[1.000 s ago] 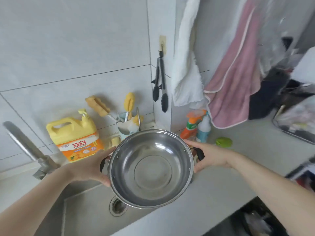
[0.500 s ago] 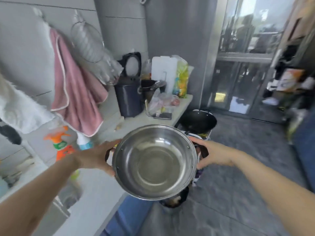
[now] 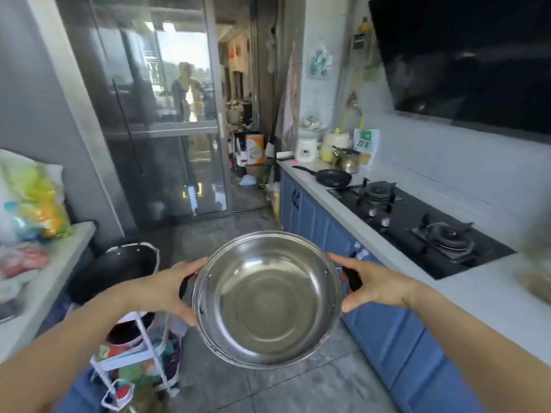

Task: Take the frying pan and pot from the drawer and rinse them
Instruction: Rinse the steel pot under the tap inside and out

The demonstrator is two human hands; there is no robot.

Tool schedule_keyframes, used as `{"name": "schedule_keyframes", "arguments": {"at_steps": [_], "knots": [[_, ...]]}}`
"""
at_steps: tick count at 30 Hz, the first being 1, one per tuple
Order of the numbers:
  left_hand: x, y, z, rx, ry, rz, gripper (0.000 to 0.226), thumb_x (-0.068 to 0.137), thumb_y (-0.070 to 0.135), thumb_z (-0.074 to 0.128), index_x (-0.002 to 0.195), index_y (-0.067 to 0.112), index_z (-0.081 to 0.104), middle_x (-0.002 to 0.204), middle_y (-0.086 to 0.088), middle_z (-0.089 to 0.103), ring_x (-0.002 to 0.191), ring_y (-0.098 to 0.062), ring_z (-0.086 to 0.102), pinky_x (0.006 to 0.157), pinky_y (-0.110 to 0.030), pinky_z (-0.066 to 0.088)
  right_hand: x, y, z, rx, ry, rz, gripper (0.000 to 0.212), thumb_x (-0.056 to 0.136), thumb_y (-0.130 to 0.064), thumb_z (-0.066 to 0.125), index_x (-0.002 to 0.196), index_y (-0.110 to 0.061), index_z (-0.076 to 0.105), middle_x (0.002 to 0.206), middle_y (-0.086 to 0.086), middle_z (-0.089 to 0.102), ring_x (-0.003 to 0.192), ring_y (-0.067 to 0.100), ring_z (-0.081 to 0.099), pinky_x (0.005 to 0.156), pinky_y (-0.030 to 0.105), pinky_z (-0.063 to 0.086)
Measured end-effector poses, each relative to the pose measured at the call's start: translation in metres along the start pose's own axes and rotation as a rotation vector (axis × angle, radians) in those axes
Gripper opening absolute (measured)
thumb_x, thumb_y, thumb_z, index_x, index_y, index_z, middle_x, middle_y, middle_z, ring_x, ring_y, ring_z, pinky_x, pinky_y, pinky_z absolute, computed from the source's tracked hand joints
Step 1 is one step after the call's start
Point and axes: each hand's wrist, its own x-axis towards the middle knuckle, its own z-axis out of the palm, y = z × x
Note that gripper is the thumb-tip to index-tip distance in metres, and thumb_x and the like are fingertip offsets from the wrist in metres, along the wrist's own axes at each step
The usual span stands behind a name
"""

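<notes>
Left hand (image 3: pixel 167 289) and right hand (image 3: pixel 377 286) each have fingers curled round one of the black side handles of the steel pot (image 3: pixel 267 299), holding it up in mid-air over the tiled floor, tipped so you look right into it. Inside looks empty, though glare makes that hard to call. The frying pan (image 3: pixel 332 177) sits on the counter (image 3: pixel 492 296), just beside the black hob (image 3: pixel 417 222).

The black side handles of the round stainless-steel pot (image 3: pixel 267 299) lie mostly under the left hand (image 3: pixel 167 289) and right hand (image 3: pixel 377 286); the bagged clutter on the pale left counter (image 3: pixel 59 263) is blurred; the right edge smears an unidentifiable object.
</notes>
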Motion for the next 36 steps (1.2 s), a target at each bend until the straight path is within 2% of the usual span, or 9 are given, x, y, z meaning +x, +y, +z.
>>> {"name": "schedule_keyframes", "arguments": {"at_steps": [6,10,12,16,24,28,31,33,36], "knots": [[0.137,0.099,-0.004,0.091,-0.163,0.241,0.110,0.034,0.061,0.077,0.108,0.087,0.001,0.126,0.037,0.023,0.122,0.011,0.015,0.089,0.008,0.012,-0.044,0.069,-0.068,0.018,0.275,0.145,0.110,0.061,-0.022,0.090,0.148,-0.048,0.028,0.123,0.002,0.058,0.093,0.004,0.064,0.086,0.024,0.054],[0.222,0.137,-0.004,0.124,-0.209,0.318,0.126,0.045,0.056,0.089,0.132,0.064,-0.001,0.149,0.005,0.026,0.143,-0.009,0.016,0.109,-0.016,0.016,-0.059,0.093,-0.098,0.063,0.380,0.192,0.103,0.066,-0.012,0.086,0.145,-0.049,0.032,0.117,0.007,0.059,0.075,0.009,0.058,0.080,0.025,0.054],[0.261,0.156,-0.005,0.162,-0.248,0.351,0.123,0.037,0.066,0.085,0.125,0.070,-0.001,0.149,0.007,0.026,0.143,-0.010,0.017,0.115,-0.022,0.017,-0.065,0.106,-0.110,0.102,0.430,0.214,0.099,0.067,-0.008,0.085,0.141,-0.054,0.036,0.116,0.011,0.059,0.075,0.014,0.053,0.081,0.026,0.053],[0.330,0.206,0.006,0.214,-0.345,0.471,0.110,0.060,0.036,0.091,0.113,0.075,0.003,0.132,0.012,0.029,0.126,-0.004,0.026,0.102,-0.020,0.025,-0.079,0.143,-0.124,0.179,0.585,0.283,0.098,0.068,-0.005,0.086,0.143,-0.046,0.038,0.112,-0.002,0.065,0.076,0.016,0.049,0.088,0.036,0.051],[0.441,0.307,0.075,0.348,-0.510,0.566,0.147,0.031,0.065,0.088,0.148,0.053,0.000,0.144,0.013,0.029,0.139,-0.011,0.030,0.114,-0.031,0.031,-0.135,0.227,-0.146,0.286,0.855,0.434,0.096,0.059,-0.018,0.092,0.139,-0.042,0.046,0.115,-0.003,0.066,0.080,0.018,0.054,0.093,0.038,0.053],[0.488,0.355,0.122,0.419,-0.553,0.556,0.151,0.034,0.063,0.088,0.151,0.048,-0.005,0.136,0.013,0.028,0.118,-0.014,0.050,0.088,-0.034,0.054,-0.161,0.277,-0.172,0.298,0.880,0.443,0.092,0.059,-0.017,0.092,0.131,-0.056,0.050,0.114,-0.001,0.067,0.077,0.018,0.048,0.089,0.035,0.052],[0.513,0.393,0.158,0.458,-0.558,0.550,0.129,0.067,0.041,0.086,0.153,0.041,-0.010,0.148,0.007,0.020,0.126,-0.018,0.043,0.057,-0.022,0.044,-0.175,0.314,-0.196,0.337,0.906,0.461,0.091,0.059,-0.012,0.092,0.123,-0.063,0.053,0.114,0.005,0.064,0.073,0.017,0.045,0.084,0.032,0.052],[0.533,0.411,0.181,0.465,-0.577,0.535,0.126,0.070,0.037,0.085,0.153,0.040,-0.010,0.152,0.006,0.016,0.136,-0.021,0.033,0.064,-0.024,0.044,-0.180,0.341,-0.211,0.334,0.902,0.487,0.092,0.058,-0.012,0.092,0.123,-0.064,0.052,0.115,0.006,0.063,0.073,0.016,0.046,0.084,0.032,0.052],[0.570,0.423,0.216,0.435,-0.611,0.539,0.152,0.033,0.065,0.088,0.149,0.050,-0.009,0.152,0.005,0.019,0.140,-0.019,0.029,0.109,-0.040,0.038,-0.183,0.378,-0.230,0.301,0.886,0.546,0.094,0.055,-0.018,0.091,0.126,-0.065,0.049,0.116,0.008,0.061,0.075,0.014,0.050,0.084,0.030,0.053]]}}
